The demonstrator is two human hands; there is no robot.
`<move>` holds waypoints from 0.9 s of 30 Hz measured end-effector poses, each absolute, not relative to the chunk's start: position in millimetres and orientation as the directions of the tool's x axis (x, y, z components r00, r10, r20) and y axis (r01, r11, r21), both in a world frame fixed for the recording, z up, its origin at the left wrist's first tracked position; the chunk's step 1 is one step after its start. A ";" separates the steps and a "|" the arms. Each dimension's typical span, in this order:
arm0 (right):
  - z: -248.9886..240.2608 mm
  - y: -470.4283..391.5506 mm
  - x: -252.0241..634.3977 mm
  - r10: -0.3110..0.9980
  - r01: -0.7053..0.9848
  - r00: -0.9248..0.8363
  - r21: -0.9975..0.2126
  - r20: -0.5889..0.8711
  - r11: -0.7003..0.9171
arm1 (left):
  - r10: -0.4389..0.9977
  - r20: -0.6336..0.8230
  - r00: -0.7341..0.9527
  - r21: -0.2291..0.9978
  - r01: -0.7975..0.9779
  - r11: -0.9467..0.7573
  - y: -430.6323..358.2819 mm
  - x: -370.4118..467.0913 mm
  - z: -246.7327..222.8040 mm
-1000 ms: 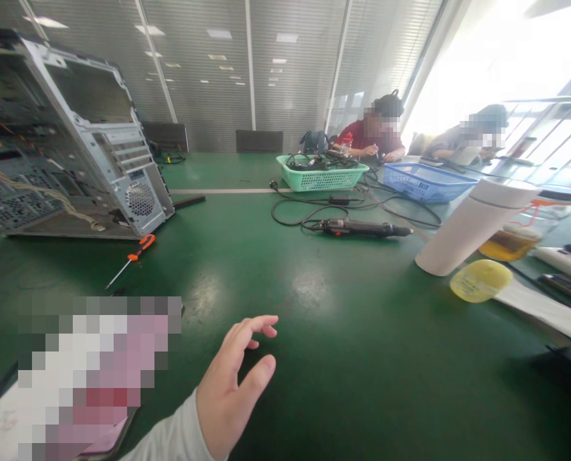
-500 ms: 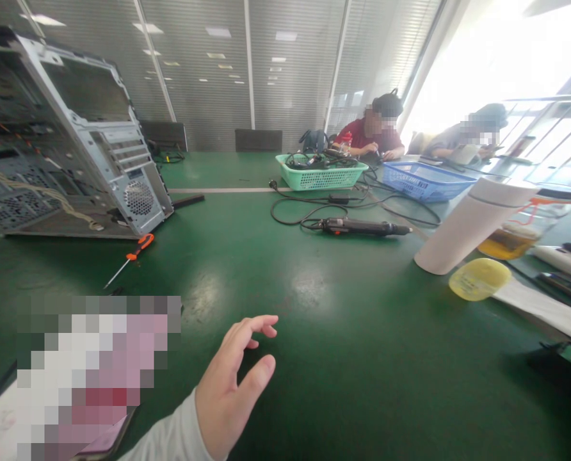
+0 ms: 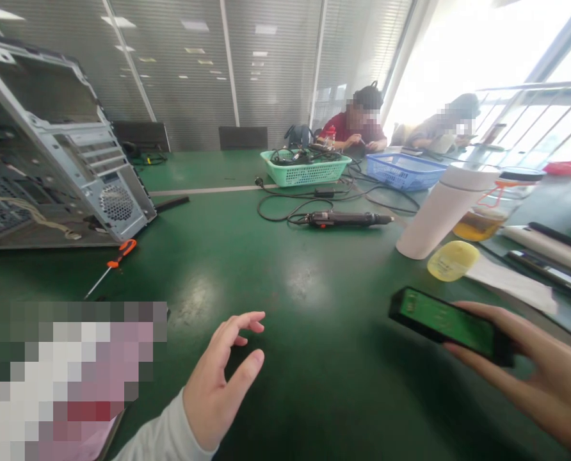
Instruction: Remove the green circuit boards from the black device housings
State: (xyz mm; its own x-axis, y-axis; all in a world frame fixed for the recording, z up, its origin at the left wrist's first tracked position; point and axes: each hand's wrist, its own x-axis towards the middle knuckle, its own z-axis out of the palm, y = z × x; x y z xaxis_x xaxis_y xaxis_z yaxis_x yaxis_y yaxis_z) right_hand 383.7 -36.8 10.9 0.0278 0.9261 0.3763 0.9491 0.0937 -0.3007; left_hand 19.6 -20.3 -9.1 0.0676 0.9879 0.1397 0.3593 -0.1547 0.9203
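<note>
My right hand (image 3: 530, 365) grips a black rectangular device with a green circuit board face (image 3: 451, 320), held between thumb and fingers above the table's right side. Near the bottom centre, my left hand (image 3: 225, 378) hovers or rests over the green table (image 3: 285, 256), fingers apart and holding nothing. To its left lies a pinkish flat item (image 3: 134, 346), mostly blurred out. A screwdriver with an orange handle (image 3: 121, 254) lies beside the open metal computer case (image 3: 117, 198). The black electric screwdriver (image 3: 343, 219) lies further back with its cable.
Beyond the tool stand a green basket of cables (image 3: 309, 173) and a blue basket (image 3: 403, 173). At right are a pale tumbler (image 3: 439, 211), a yellow object (image 3: 453, 260) and a jar of amber liquid (image 3: 482, 221). Two people sit at the far side.
My right hand has come into view with the black and green device, which showed only at the right edge before. The view has shifted slightly right. My left hand keeps its pose.
</note>
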 end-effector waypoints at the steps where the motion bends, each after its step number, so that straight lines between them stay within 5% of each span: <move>1: 13.5 -33.9 363.2 0.927 0.929 -0.070 -0.314 0.367 0.195 | 0.986 0.147 0.080 0.911 0.377 -0.167 -20.1 19.5 -9.6; 7: 42.7 -16.0 253.6 0.867 0.723 -0.436 -0.479 0.243 0.498 | 0.952 0.236 0.196 0.823 0.480 -0.303 -21.9 19.7 -14.1; 14: 33.6 25.9 238.6 0.721 0.474 -0.613 -0.580 0.322 0.662 | 0.961 0.223 0.166 0.824 0.495 -0.276 -10.2 14.7 -20.9; 19: 13.9 23.2 235.8 0.846 0.334 -0.479 -0.843 0.234 0.422 | 0.990 0.118 0.084 0.875 0.463 -0.143 -11.7 12.0 -17.8; 24: 15.0 14.5 235.8 0.857 0.240 -0.499 -0.929 0.131 0.282 | 0.996 0.044 0.083 0.896 0.437 -0.076 -19.6 17.9 -6.5; 27: 15.5 15.2 234.0 0.855 0.170 -0.515 -0.985 -0.065 0.027 | 0.993 0.017 0.118 0.916 0.396 -0.063 -19.8 18.2 -2.8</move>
